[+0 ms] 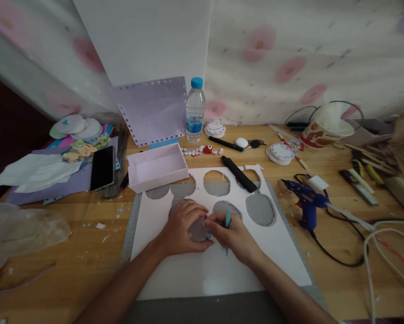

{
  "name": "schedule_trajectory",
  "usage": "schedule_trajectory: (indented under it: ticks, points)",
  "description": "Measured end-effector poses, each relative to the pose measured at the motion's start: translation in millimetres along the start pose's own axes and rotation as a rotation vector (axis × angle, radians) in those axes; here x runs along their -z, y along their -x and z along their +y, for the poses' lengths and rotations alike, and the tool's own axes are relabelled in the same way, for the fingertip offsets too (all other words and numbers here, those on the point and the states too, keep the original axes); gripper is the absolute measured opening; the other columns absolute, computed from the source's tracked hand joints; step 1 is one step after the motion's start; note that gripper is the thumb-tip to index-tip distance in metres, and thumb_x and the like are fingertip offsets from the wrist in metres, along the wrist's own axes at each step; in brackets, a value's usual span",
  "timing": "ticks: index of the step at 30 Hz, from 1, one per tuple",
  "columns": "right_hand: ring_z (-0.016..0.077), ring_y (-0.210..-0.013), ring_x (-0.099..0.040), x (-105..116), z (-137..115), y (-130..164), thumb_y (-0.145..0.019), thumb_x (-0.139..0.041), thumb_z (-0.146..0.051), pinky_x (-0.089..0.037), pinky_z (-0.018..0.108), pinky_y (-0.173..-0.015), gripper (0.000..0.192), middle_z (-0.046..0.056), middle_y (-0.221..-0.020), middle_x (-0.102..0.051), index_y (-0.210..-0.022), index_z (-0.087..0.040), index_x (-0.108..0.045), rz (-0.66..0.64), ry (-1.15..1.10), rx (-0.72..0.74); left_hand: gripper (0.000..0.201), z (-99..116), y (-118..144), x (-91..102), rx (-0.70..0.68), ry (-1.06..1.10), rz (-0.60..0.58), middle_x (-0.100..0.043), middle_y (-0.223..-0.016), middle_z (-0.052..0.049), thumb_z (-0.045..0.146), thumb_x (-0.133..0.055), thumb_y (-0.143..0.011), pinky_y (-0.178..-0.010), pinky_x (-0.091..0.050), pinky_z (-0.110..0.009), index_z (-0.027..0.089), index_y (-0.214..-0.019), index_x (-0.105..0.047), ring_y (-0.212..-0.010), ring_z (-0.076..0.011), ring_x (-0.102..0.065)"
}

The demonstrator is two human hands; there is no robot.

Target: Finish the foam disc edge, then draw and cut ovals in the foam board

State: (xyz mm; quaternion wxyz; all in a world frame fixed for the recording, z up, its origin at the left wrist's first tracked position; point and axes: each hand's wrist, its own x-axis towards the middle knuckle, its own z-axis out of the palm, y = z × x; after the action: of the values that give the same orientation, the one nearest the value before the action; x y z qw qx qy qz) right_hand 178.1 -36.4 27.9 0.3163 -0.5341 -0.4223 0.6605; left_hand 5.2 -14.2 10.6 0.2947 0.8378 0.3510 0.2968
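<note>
My left hand (184, 227) is curved around a greyish round disc (197, 231), with fingers along its far side and thumb at the near side. My right hand (233, 234) is closed, with a slim teal tool (228, 219) running through its grip; its exact kind is hidden. Its thumb and forefinger pinch together at the disc's right edge, beside a small bluish bit. Under both hands lies a white sheet (174, 274) with several round holes cut in it. A grey mat (222, 310) is beneath the sheet.
Behind the sheet stand an open pale box (157, 168), a water bottle (195, 112) and a lilac card (154, 112). A black marker (238, 174) lies on the sheet. At right is a blue glue gun (305, 200) with cables; at left, a phone (102, 168) and a plastic bag (22, 234).
</note>
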Motion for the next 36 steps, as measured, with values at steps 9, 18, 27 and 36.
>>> schedule_trajectory:
  ticks: [9, 18, 27, 36]
  points:
    - [0.0043, -0.038, -0.022, -2.8, 1.2, 1.6, -0.069, -0.070, -0.057, -0.014, 0.022, -0.038, 0.042, -0.010, -0.041, -0.034, -0.071, -0.016, -0.060, -0.063, -0.107, -0.048, 0.039, -1.2, 0.5, -0.1, 0.003, 0.003, -0.001, -0.067, -0.106, -0.006, 0.038, -0.076, -0.064, -0.091, -0.043, -0.043, 0.022, -0.097, -0.060, -0.099, -0.0260, -0.059]
    - [0.0088, -0.048, -0.037, 9.1, -3.9, 2.8, -0.077, -0.063, -0.053, -0.027, 0.023, -0.045, 0.038, -0.004, -0.052, -0.047, -0.071, -0.016, -0.065, -0.037, 0.179, 0.074, 0.039, -1.7, 0.2, 0.5, -0.004, 0.036, 0.033, -0.067, -0.105, -0.007, 0.037, -0.077, -0.064, -0.091, -0.043, -0.043, 0.022, -0.095, -0.058, -0.098, -0.0259, -0.060]
    - [0.0116, -0.059, -0.048, 1.0, 6.2, 2.3, -0.080, -0.060, -0.040, -0.036, 0.024, -0.055, 0.025, -0.001, -0.063, -0.057, -0.071, -0.016, -0.063, -0.005, 0.224, 0.146, 0.037, -2.3, 0.7, -0.8, -0.005, 0.028, 0.024, -0.067, -0.105, -0.007, 0.034, -0.077, -0.065, -0.092, -0.042, -0.042, 0.021, -0.093, -0.057, -0.098, -0.0250, -0.060]
    - [0.0049, -0.037, -0.030, 19.2, 4.2, -2.1, -0.085, -0.056, -0.049, -0.018, 0.020, -0.038, 0.037, -0.006, -0.046, -0.044, -0.076, -0.015, -0.068, 0.057, -0.167, 0.182, 0.052, -1.7, -0.1, 3.2, 0.061, 0.019, -0.022, -0.065, -0.112, -0.009, 0.050, -0.079, -0.065, -0.096, -0.042, -0.042, 0.021, -0.104, -0.059, -0.106, -0.0276, -0.058]
